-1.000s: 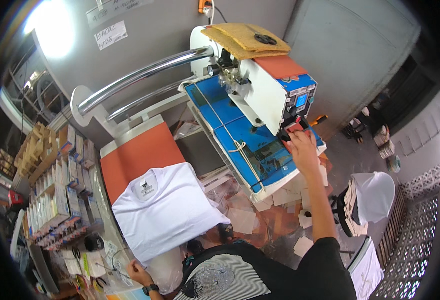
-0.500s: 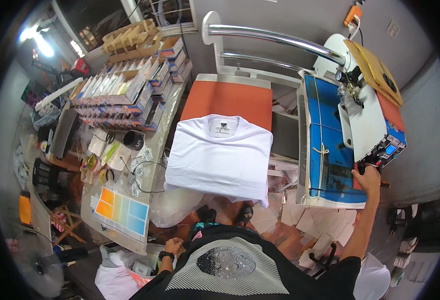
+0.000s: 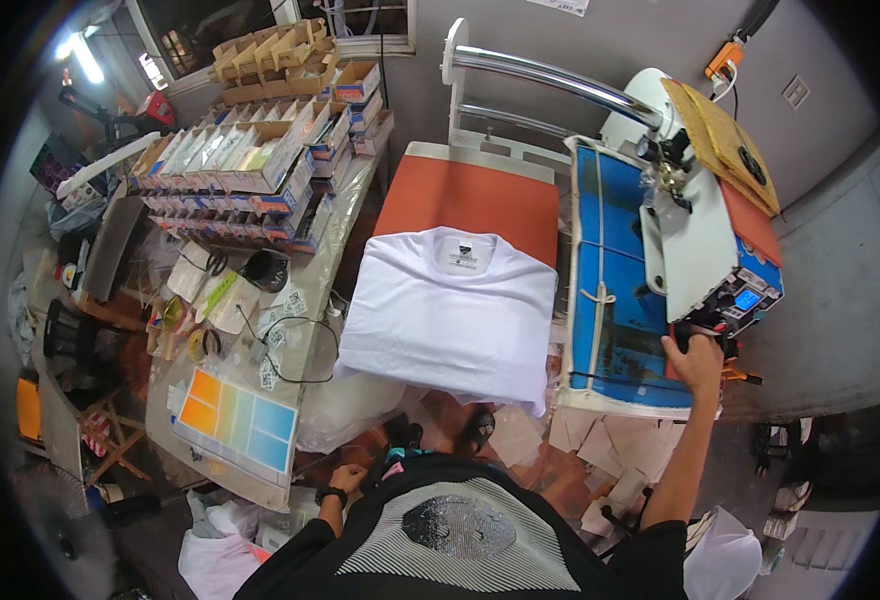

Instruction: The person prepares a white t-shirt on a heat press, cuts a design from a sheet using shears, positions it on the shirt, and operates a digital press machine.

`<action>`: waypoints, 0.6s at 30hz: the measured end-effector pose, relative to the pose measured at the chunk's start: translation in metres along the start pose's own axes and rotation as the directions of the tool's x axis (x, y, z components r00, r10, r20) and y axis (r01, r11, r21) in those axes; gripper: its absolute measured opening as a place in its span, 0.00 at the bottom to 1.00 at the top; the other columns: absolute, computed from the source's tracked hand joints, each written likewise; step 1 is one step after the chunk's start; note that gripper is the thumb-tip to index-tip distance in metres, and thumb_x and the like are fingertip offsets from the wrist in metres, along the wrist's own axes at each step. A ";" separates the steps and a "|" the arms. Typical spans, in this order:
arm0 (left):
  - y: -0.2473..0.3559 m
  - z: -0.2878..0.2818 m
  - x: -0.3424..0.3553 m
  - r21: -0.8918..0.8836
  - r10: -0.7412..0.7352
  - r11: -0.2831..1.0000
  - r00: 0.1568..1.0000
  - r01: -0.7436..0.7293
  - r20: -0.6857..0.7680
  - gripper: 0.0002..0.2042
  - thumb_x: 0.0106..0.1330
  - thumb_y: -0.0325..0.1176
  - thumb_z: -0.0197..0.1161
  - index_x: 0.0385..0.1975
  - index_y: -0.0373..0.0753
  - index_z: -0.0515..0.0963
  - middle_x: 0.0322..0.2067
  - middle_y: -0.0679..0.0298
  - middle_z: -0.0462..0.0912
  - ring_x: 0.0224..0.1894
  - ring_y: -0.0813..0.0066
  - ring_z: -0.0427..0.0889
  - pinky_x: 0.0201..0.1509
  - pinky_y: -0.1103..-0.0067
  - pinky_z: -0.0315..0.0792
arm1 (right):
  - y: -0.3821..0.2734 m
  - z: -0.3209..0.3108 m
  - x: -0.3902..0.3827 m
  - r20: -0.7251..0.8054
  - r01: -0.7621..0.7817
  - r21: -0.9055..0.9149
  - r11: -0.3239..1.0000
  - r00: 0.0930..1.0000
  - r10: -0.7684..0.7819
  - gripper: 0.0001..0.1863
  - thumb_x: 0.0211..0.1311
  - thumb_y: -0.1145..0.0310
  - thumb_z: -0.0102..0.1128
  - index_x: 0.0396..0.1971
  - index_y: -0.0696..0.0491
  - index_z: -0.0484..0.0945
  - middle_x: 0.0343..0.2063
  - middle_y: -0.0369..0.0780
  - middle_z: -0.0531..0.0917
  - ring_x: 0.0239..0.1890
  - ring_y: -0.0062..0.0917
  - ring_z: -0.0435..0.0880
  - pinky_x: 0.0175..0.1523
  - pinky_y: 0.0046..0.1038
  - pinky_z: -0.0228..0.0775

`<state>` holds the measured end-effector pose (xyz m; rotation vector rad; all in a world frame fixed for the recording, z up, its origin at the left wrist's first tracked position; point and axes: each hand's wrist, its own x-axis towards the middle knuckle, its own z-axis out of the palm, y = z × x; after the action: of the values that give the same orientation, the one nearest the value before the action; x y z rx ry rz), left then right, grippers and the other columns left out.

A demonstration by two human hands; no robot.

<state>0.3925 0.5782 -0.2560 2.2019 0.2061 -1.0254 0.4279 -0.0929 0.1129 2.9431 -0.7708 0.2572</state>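
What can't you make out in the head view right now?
Head view: whatever lies under the right hand, hidden by it.
Head view: the covered part of the orange pad, under the white shirt.
Head view: wall paper, cut off by the top edge.
Head view: display readout, too small.

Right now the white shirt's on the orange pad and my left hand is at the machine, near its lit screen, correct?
Not quite: the head view shows your right hand at the machine, near its lit screen; the left hand is well away from it. The white shirt is on the orange pad.
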 end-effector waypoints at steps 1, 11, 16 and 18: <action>-0.003 0.002 0.002 -0.019 0.012 1.000 1.000 -0.012 -0.008 0.19 0.60 0.44 0.61 0.42 0.37 0.84 0.37 0.55 0.87 0.40 0.61 0.86 0.47 0.71 0.77 | -0.022 -0.003 0.000 0.009 0.025 0.022 0.999 1.000 -0.026 0.26 0.52 0.47 0.66 0.24 0.61 0.80 0.29 0.53 0.81 0.35 0.51 0.81 0.42 0.46 0.72; 0.016 0.001 0.047 0.075 0.053 0.995 0.996 -0.058 0.076 0.18 0.61 0.40 0.58 0.47 0.38 0.82 0.46 0.51 0.84 0.51 0.53 0.82 0.57 0.69 0.74 | -0.172 -0.011 -0.004 -0.138 0.340 0.099 0.935 0.935 -0.325 0.28 0.56 0.49 0.65 0.10 0.57 0.72 0.14 0.47 0.75 0.20 0.45 0.76 0.27 0.40 0.67; 0.002 -0.007 0.047 0.040 -0.015 0.999 0.997 0.012 0.081 0.18 0.62 0.40 0.59 0.47 0.37 0.82 0.45 0.51 0.84 0.49 0.52 0.83 0.54 0.68 0.75 | -0.234 -0.006 -0.007 -0.300 0.398 0.056 0.916 0.882 -0.364 0.26 0.50 0.51 0.70 0.07 0.53 0.71 0.08 0.40 0.72 0.11 0.37 0.74 0.18 0.34 0.65; -0.001 -0.018 0.047 -0.038 -0.057 0.997 0.990 0.062 0.127 0.18 0.62 0.42 0.59 0.47 0.38 0.82 0.45 0.50 0.84 0.47 0.52 0.84 0.52 0.66 0.75 | -0.255 -0.004 -0.006 -0.338 0.428 0.055 0.902 0.858 -0.387 0.25 0.51 0.51 0.69 0.06 0.51 0.71 0.07 0.39 0.72 0.11 0.35 0.74 0.18 0.34 0.65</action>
<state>0.4348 0.5844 -0.2829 2.0965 0.2351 -1.1779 0.5479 0.1318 0.1047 2.9700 -0.0799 0.7463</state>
